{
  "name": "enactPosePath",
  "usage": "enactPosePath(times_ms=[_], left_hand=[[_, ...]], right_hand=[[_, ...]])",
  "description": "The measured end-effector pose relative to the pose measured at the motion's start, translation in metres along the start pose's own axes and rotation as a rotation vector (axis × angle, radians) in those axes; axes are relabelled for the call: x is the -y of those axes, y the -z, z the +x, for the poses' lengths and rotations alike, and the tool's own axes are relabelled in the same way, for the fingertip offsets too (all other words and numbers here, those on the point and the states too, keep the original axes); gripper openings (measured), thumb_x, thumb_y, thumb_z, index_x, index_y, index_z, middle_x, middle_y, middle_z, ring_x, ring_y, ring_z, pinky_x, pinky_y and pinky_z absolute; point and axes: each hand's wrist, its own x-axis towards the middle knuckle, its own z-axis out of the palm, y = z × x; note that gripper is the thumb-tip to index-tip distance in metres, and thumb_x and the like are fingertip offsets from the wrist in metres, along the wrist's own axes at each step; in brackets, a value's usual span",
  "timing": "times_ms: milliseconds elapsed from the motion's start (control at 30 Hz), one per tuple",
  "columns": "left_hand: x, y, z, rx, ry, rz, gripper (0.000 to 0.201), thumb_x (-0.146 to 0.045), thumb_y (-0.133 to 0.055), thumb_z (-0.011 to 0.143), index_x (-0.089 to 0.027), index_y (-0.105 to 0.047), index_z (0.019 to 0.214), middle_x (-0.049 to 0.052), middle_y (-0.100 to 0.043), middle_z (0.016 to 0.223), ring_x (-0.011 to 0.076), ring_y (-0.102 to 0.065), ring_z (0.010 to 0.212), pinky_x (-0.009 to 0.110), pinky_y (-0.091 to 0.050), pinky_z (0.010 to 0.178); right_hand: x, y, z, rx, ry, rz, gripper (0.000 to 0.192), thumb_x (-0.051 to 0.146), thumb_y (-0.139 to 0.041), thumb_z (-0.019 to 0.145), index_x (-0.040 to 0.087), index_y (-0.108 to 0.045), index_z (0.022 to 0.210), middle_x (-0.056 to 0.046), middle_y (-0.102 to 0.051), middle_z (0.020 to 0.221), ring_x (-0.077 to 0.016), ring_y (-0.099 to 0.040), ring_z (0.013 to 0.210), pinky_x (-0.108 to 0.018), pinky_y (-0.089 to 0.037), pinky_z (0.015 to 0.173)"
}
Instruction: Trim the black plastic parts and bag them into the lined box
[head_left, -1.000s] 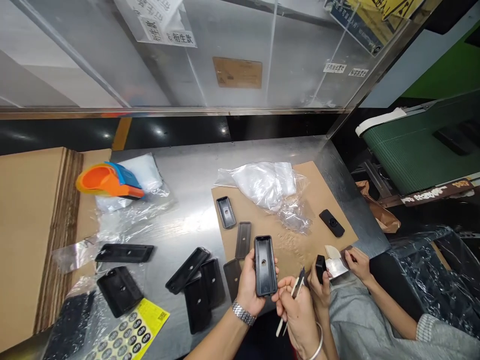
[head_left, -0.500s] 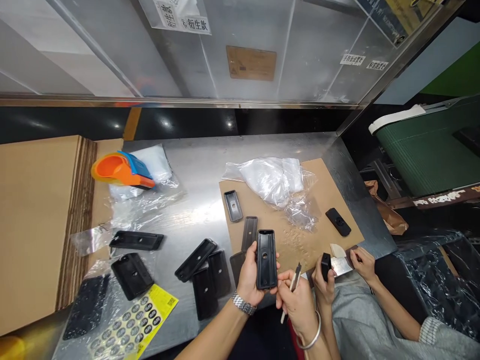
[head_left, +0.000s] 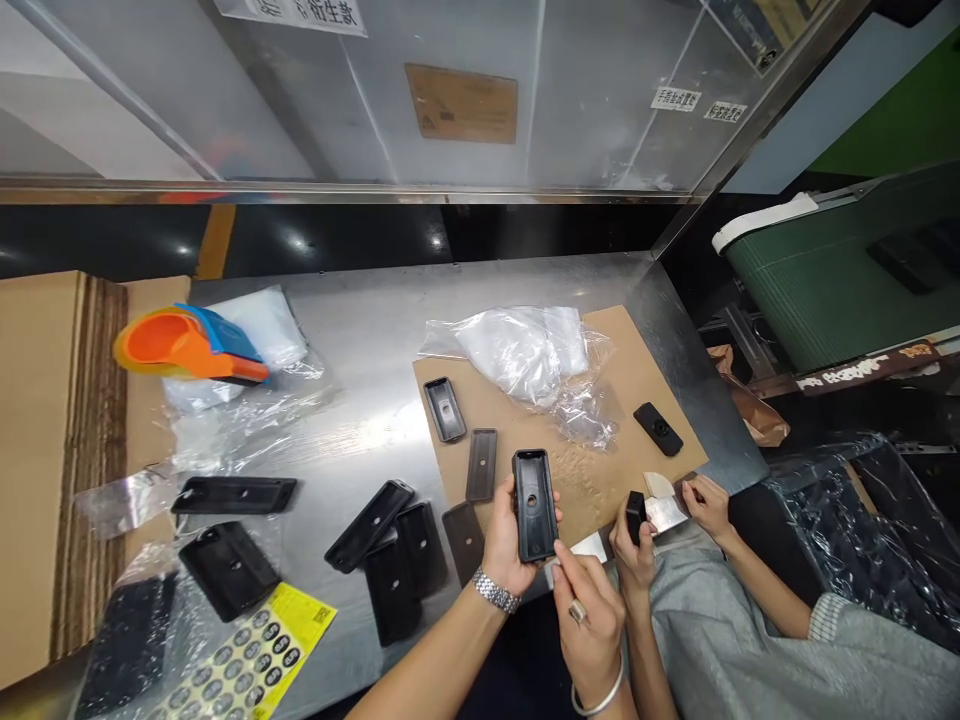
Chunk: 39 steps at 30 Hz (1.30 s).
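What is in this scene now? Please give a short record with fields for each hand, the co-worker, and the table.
left hand: holds upright a black plastic tray part, open side toward the camera
right hand: fingers at the part's lower edge; any tool is hidden
co-worker: hands hold a small black part
steel table: black parts, cardboard sheet, clear bags, yellow sticker sheet

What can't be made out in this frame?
- Head view: whatever the right hand pinches is hidden behind its own fingers.
- Sheet of round stickers: print too small to read, lower end cut off by the bottom edge.
- Wall labels: too small to read.
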Motion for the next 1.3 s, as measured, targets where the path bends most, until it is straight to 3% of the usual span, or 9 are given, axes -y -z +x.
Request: enactPosePath(times_ms=[100, 167, 300, 400, 533, 733, 933, 1100, 1300], left_hand=[[0.007, -0.005, 0.004, -0.025, 0.0, 0.029, 0.033, -0.043, -0.043, 0.078, -0.013, -0.054, 0.078, 0.006, -0.063, 0.061, 0.0142, -0.058, 0.044, 0.021, -0.044, 0.037], [0.011, -0.006, 0.008, -0.024, 0.005, 0.034, 0.032, -0.043, -0.043, 0.077, -0.013, -0.053, 0.077, 0.006, -0.063, 0.059, 0.0141, -0.057, 0.043, 0.022, -0.044, 0.038], [0.018, -0.003, 0.019, 0.0, 0.003, 0.036, 0.033, -0.043, -0.042, 0.077, -0.012, -0.054, 0.074, 0.006, -0.064, 0.062, 0.0137, -0.058, 0.045, 0.022, -0.046, 0.042], [0.022, -0.001, 0.028, 0.072, 0.002, 0.05, 0.033, -0.042, -0.043, 0.077, -0.012, -0.056, 0.074, 0.006, -0.064, 0.064, 0.0138, -0.058, 0.047, 0.022, -0.044, 0.041], [0.022, -0.001, 0.041, 0.148, 0.015, 0.11, 0.034, -0.045, -0.042, 0.077, -0.013, -0.055, 0.079, 0.005, -0.063, 0.066, 0.0131, -0.057, 0.047, 0.021, -0.041, 0.038], [0.019, -0.002, 0.056, 0.222, 0.077, 0.196, 0.037, -0.046, -0.041, 0.078, -0.012, -0.055, 0.081, 0.007, -0.064, 0.066, 0.0146, -0.058, 0.046, 0.022, -0.041, 0.04], [0.018, -0.004, 0.06, 0.221, 0.111, 0.223, 0.039, -0.047, -0.04, 0.079, -0.011, -0.056, 0.084, 0.007, -0.064, 0.064, 0.0145, -0.058, 0.045, 0.021, -0.041, 0.039], [0.017, -0.002, 0.06, 0.209, 0.109, 0.215, 0.037, -0.046, -0.041, 0.078, -0.013, -0.056, 0.083, 0.006, -0.064, 0.064, 0.0145, -0.058, 0.045, 0.021, -0.04, 0.038], [0.013, -0.002, 0.049, 0.216, 0.085, 0.175, 0.037, -0.045, -0.039, 0.078, -0.013, -0.056, 0.081, 0.007, -0.063, 0.065, 0.014, -0.057, 0.046, 0.023, -0.041, 0.042]], right_hand=[[-0.006, 0.001, -0.003, -0.087, 0.047, -0.079, 0.03, 0.011, -0.048, 0.081, 0.019, -0.059, 0.108, -0.007, -0.061, 0.079, -0.0139, -0.059, 0.075, -0.025, -0.048, 0.067], [-0.007, 0.003, -0.002, -0.123, -0.008, -0.073, 0.023, 0.014, -0.048, 0.081, 0.019, -0.062, 0.098, -0.007, -0.062, 0.079, -0.015, -0.059, 0.077, -0.026, -0.048, 0.07], [-0.008, 0.005, 0.003, -0.119, -0.287, 0.042, 0.015, 0.024, -0.047, 0.083, 0.019, -0.061, 0.083, -0.006, -0.062, 0.076, -0.0151, -0.058, 0.072, -0.025, -0.047, 0.066], [-0.014, 0.006, 0.006, -0.126, -0.468, 0.142, 0.022, 0.037, -0.047, 0.082, 0.018, -0.057, 0.086, -0.006, -0.06, 0.075, -0.0146, -0.057, 0.068, -0.024, -0.046, 0.059], [-0.017, 0.018, 0.008, 0.022, -0.634, 0.178, 0.033, 0.048, -0.033, 0.085, 0.02, -0.049, 0.088, 0.001, -0.052, 0.058, -0.011, -0.047, 0.042, -0.022, -0.036, 0.041], [-0.013, 0.038, 0.012, 0.168, -0.423, -0.179, 0.036, 0.045, -0.033, 0.085, 0.023, -0.053, 0.066, -0.002, -0.052, 0.052, -0.0159, -0.051, 0.05, -0.025, -0.032, 0.049], [-0.011, 0.034, 0.015, 0.147, -0.352, -0.393, 0.034, 0.038, -0.035, 0.085, 0.023, -0.056, 0.063, -0.004, -0.054, 0.048, -0.0161, -0.049, 0.043, -0.026, -0.023, 0.043], [-0.007, 0.037, 0.019, 0.169, -0.328, -0.375, 0.031, 0.035, -0.036, 0.086, 0.024, -0.057, 0.066, -0.003, -0.055, 0.05, -0.0162, -0.051, 0.044, -0.026, -0.025, 0.042], [0.004, 0.045, 0.03, 0.119, -0.365, -0.075, 0.031, 0.041, -0.039, 0.083, 0.027, -0.055, 0.061, -0.002, -0.054, 0.053, -0.017, -0.054, 0.051, -0.026, -0.038, 0.047]])
